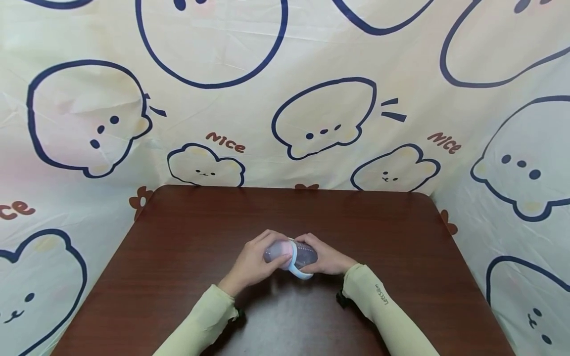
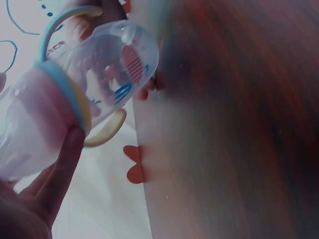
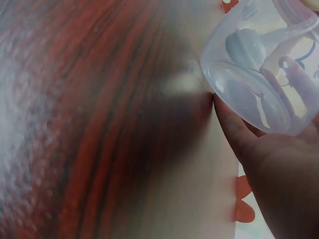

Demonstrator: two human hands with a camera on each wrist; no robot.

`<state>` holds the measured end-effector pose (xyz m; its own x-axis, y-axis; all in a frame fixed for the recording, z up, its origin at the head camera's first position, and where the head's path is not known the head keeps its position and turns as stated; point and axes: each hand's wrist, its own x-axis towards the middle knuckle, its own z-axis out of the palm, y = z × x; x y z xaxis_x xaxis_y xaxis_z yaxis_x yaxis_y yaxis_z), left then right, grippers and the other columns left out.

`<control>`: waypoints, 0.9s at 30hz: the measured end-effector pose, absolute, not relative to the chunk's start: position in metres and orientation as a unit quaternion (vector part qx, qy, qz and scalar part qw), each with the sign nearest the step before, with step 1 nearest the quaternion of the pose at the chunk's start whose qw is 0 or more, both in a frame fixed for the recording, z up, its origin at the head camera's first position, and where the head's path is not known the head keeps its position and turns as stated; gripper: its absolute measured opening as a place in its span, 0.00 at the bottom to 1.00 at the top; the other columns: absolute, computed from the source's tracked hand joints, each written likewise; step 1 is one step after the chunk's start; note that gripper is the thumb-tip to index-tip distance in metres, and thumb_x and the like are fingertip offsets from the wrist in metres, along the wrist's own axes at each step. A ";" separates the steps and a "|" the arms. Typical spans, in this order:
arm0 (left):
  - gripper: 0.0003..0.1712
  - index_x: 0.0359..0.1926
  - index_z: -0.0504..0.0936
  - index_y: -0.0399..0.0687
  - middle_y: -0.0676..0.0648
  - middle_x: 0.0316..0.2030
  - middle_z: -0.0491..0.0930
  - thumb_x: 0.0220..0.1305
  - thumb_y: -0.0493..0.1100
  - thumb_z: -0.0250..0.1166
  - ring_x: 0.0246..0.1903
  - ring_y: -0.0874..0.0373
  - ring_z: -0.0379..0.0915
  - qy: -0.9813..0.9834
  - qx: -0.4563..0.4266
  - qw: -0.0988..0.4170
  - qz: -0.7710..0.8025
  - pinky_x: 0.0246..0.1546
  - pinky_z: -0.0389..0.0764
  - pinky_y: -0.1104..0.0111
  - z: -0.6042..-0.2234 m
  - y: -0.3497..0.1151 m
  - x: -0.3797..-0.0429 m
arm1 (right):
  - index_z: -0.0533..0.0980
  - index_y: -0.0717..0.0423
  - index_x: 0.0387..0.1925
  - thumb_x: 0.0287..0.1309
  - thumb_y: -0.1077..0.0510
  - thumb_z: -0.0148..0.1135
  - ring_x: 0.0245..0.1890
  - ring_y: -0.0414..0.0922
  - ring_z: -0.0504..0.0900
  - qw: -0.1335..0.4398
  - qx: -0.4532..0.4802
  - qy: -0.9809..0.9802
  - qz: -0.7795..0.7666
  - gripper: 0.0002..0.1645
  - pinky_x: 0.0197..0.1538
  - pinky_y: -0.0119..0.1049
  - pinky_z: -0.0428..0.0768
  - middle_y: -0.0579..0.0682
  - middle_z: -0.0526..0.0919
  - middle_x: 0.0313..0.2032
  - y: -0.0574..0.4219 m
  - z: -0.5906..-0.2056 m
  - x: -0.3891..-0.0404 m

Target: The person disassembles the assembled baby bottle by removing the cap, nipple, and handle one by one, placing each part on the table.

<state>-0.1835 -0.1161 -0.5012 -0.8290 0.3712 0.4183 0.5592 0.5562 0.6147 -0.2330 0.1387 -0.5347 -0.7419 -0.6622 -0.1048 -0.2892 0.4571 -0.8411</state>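
A clear baby bottle [image 1: 307, 255] lies tilted sideways between both hands, above the middle of the table. My left hand [image 1: 256, 261] grips its capped end, over the pink collar [image 2: 42, 102] and translucent cap [image 2: 22, 142]. Around the bottle's neck sits a blue and yellow ring with two handles; the yellow handle [image 2: 110, 130] shows in the left wrist view. With thumb and fingers around the body, my right hand [image 1: 329, 257] holds the bottle's other end. Inside, the right wrist view shows a pale weight [image 3: 246, 49] on a tube. Red and blue prints mark the bottle's side.
The dark brown wooden table [image 1: 213, 217] has rounded far corners. A cream cloth [image 1: 249, 113] with cartoon drawings hangs behind it and along both sides. Light-coloured sleeves cover both forearms, and a dark band shows near each wrist.
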 end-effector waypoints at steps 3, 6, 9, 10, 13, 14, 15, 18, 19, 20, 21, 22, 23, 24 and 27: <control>0.19 0.52 0.84 0.60 0.60 0.47 0.82 0.61 0.54 0.76 0.43 0.64 0.79 -0.871 -0.255 0.142 -0.395 0.41 0.83 0.66 -0.505 -0.110 -0.185 | 0.67 0.42 0.69 0.57 0.54 0.77 0.56 0.45 0.72 0.216 -0.286 0.827 -0.433 0.41 0.55 0.38 0.78 0.46 0.69 0.60 0.140 -0.535 -0.233; 0.17 0.49 0.85 0.57 0.58 0.44 0.83 0.61 0.54 0.76 0.40 0.63 0.78 -0.865 -0.256 0.173 -0.396 0.37 0.83 0.67 -0.506 -0.105 -0.185 | 0.66 0.42 0.69 0.56 0.55 0.77 0.56 0.46 0.72 0.216 -0.285 0.827 -0.434 0.42 0.55 0.38 0.77 0.47 0.69 0.61 0.141 -0.535 -0.234; 0.14 0.45 0.86 0.55 0.56 0.40 0.83 0.61 0.52 0.75 0.37 0.63 0.78 -0.860 -0.255 0.205 -0.393 0.35 0.83 0.68 -0.506 -0.102 -0.187 | 0.65 0.43 0.70 0.56 0.56 0.77 0.57 0.47 0.72 0.210 -0.291 0.826 -0.435 0.43 0.56 0.37 0.77 0.48 0.68 0.62 0.140 -0.535 -0.234; 0.13 0.44 0.86 0.55 0.56 0.39 0.82 0.61 0.51 0.75 0.37 0.63 0.78 -0.858 -0.252 0.213 -0.392 0.34 0.83 0.68 -0.507 -0.101 -0.188 | 0.65 0.44 0.71 0.56 0.55 0.76 0.58 0.47 0.71 0.209 -0.293 0.826 -0.434 0.44 0.56 0.37 0.77 0.48 0.68 0.62 0.139 -0.535 -0.234; 0.11 0.41 0.85 0.54 0.56 0.37 0.82 0.60 0.49 0.75 0.37 0.62 0.78 -0.855 -0.241 0.233 -0.396 0.34 0.83 0.68 -0.507 -0.099 -0.190 | 0.65 0.44 0.71 0.58 0.55 0.76 0.58 0.47 0.71 0.209 -0.295 0.824 -0.435 0.43 0.56 0.37 0.77 0.49 0.67 0.62 0.138 -0.534 -0.233; 0.10 0.40 0.85 0.54 0.56 0.36 0.82 0.60 0.48 0.75 0.37 0.62 0.78 -0.854 -0.238 0.238 -0.398 0.34 0.83 0.68 -0.508 -0.098 -0.190 | 0.65 0.44 0.71 0.58 0.55 0.76 0.58 0.47 0.70 0.211 -0.294 0.824 -0.436 0.43 0.56 0.37 0.77 0.49 0.67 0.62 0.138 -0.534 -0.232; 0.09 0.39 0.85 0.54 0.56 0.36 0.82 0.60 0.48 0.75 0.37 0.62 0.78 -0.851 -0.235 0.242 -0.402 0.34 0.82 0.67 -0.508 -0.096 -0.190 | 0.66 0.44 0.70 0.58 0.56 0.75 0.58 0.47 0.70 0.213 -0.293 0.824 -0.437 0.42 0.56 0.38 0.76 0.49 0.67 0.61 0.138 -0.533 -0.232; 0.07 0.36 0.85 0.54 0.55 0.34 0.83 0.58 0.46 0.75 0.36 0.61 0.78 -0.845 -0.223 0.257 -0.412 0.33 0.82 0.66 -0.509 -0.092 -0.191 | 0.66 0.43 0.69 0.59 0.57 0.75 0.58 0.46 0.70 0.217 -0.289 0.825 -0.435 0.40 0.56 0.38 0.76 0.48 0.67 0.61 0.140 -0.531 -0.231; 0.07 0.35 0.85 0.54 0.55 0.34 0.83 0.58 0.45 0.75 0.35 0.61 0.78 -0.845 -0.217 0.262 -0.413 0.33 0.82 0.65 -0.510 -0.090 -0.191 | 0.66 0.43 0.69 0.59 0.57 0.75 0.58 0.46 0.70 0.217 -0.288 0.826 -0.434 0.40 0.56 0.39 0.76 0.48 0.67 0.61 0.140 -0.531 -0.230; 0.07 0.35 0.85 0.54 0.55 0.33 0.83 0.57 0.45 0.75 0.35 0.60 0.79 -0.845 -0.211 0.265 -0.413 0.33 0.82 0.65 -0.510 -0.089 -0.191 | 0.66 0.43 0.69 0.59 0.57 0.75 0.58 0.46 0.70 0.216 -0.288 0.827 -0.433 0.40 0.56 0.39 0.76 0.47 0.67 0.61 0.141 -0.530 -0.230; 0.06 0.34 0.84 0.54 0.55 0.33 0.83 0.56 0.44 0.75 0.35 0.60 0.79 -0.846 -0.204 0.269 -0.414 0.34 0.82 0.64 -0.510 -0.087 -0.191 | 0.66 0.43 0.69 0.59 0.57 0.75 0.58 0.46 0.70 0.214 -0.288 0.827 -0.432 0.40 0.56 0.39 0.76 0.47 0.67 0.61 0.141 -0.530 -0.230; 0.07 0.33 0.84 0.54 0.55 0.33 0.84 0.56 0.44 0.75 0.35 0.60 0.79 -0.846 -0.197 0.270 -0.414 0.34 0.82 0.64 -0.510 -0.086 -0.192 | 0.66 0.43 0.69 0.59 0.57 0.74 0.58 0.46 0.70 0.213 -0.290 0.827 -0.432 0.40 0.57 0.39 0.76 0.47 0.67 0.61 0.142 -0.530 -0.229; 0.07 0.33 0.84 0.54 0.55 0.33 0.84 0.55 0.44 0.75 0.35 0.60 0.80 -0.847 -0.191 0.271 -0.415 0.34 0.82 0.63 -0.510 -0.085 -0.192 | 0.66 0.43 0.69 0.59 0.57 0.74 0.58 0.46 0.70 0.211 -0.291 0.827 -0.431 0.40 0.57 0.39 0.75 0.47 0.67 0.61 0.142 -0.530 -0.229; 0.07 0.33 0.84 0.54 0.55 0.33 0.84 0.55 0.43 0.75 0.35 0.59 0.80 -0.848 -0.185 0.273 -0.415 0.34 0.83 0.63 -0.510 -0.084 -0.191 | 0.66 0.43 0.69 0.60 0.57 0.74 0.58 0.46 0.70 0.210 -0.293 0.827 -0.432 0.40 0.57 0.39 0.75 0.47 0.67 0.61 0.142 -0.531 -0.229; 0.06 0.32 0.85 0.54 0.54 0.31 0.84 0.54 0.43 0.75 0.35 0.59 0.80 -0.848 -0.170 0.280 -0.417 0.33 0.83 0.63 -0.509 -0.081 -0.190 | 0.66 0.42 0.69 0.60 0.56 0.74 0.59 0.47 0.70 0.208 -0.296 0.826 -0.432 0.39 0.57 0.39 0.76 0.48 0.67 0.61 0.143 -0.532 -0.229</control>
